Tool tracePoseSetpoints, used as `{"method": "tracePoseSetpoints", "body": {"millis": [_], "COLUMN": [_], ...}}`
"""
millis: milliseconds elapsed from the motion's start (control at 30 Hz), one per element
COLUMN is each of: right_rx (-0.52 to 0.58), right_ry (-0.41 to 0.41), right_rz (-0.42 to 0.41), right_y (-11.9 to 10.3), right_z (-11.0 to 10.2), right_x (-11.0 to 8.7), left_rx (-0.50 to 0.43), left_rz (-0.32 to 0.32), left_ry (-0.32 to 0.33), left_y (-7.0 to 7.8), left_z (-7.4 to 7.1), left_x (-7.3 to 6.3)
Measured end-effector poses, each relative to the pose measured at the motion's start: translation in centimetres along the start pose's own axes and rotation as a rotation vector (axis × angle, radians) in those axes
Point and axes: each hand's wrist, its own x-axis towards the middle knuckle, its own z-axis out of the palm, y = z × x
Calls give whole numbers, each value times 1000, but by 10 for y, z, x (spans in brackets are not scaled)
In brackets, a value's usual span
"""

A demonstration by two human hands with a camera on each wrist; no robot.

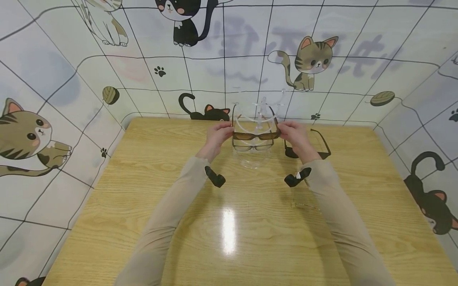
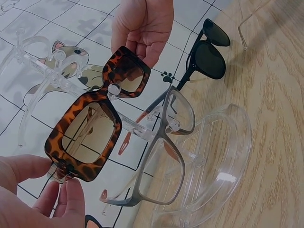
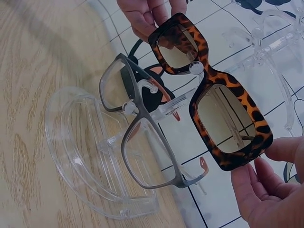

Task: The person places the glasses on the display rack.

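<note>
Tortoiseshell sunglasses [image 1: 255,136] with large squarish lenses sit at a nose peg of a clear plastic display stand [image 2: 237,137]. My left hand [image 1: 216,139] pinches their left outer corner between thumb and fingers. At the opposite corner, my right hand [image 1: 295,137] pinches the frame the same way, plain in the right wrist view. Both temples point back toward the wall. Just below, grey-framed eyeglasses [image 3: 137,118] with clear lenses hang on a lower peg of the stand, untouched by either hand.
Black sunglasses [image 2: 209,57] lie on the wooden table [image 1: 161,159] to the right of the stand, partly behind my right wrist. Nearer me, thin-rimmed glasses [image 1: 305,205] lie beside my right forearm. A cat-patterned backdrop [image 1: 250,71] rises close behind the stand.
</note>
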Motion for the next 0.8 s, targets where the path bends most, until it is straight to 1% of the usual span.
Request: {"method": "tracePoseSetpoints", "body": {"millis": [167, 333, 533, 667, 800], "right_rx": [-22, 0, 57, 56, 33], "right_ry": [1, -8, -28, -40, -48], "right_rz": [-18, -13, -3, -12, -33], "right_y": [2, 4, 4, 6, 7], "right_z": [-1, -3, -8, -13, -17], "right_x": [1, -1, -10, -16, -25], "left_rx": [-5, 21, 30, 35, 49], "left_rz": [-7, -1, 5, 17, 27], "left_ry": [-12, -12, -18, -33, -47], "left_y": [1, 1, 2, 2, 1], "left_z": [0, -2, -8, -13, -18], "left_x": [-1, -2, -6, -11, -15]}}
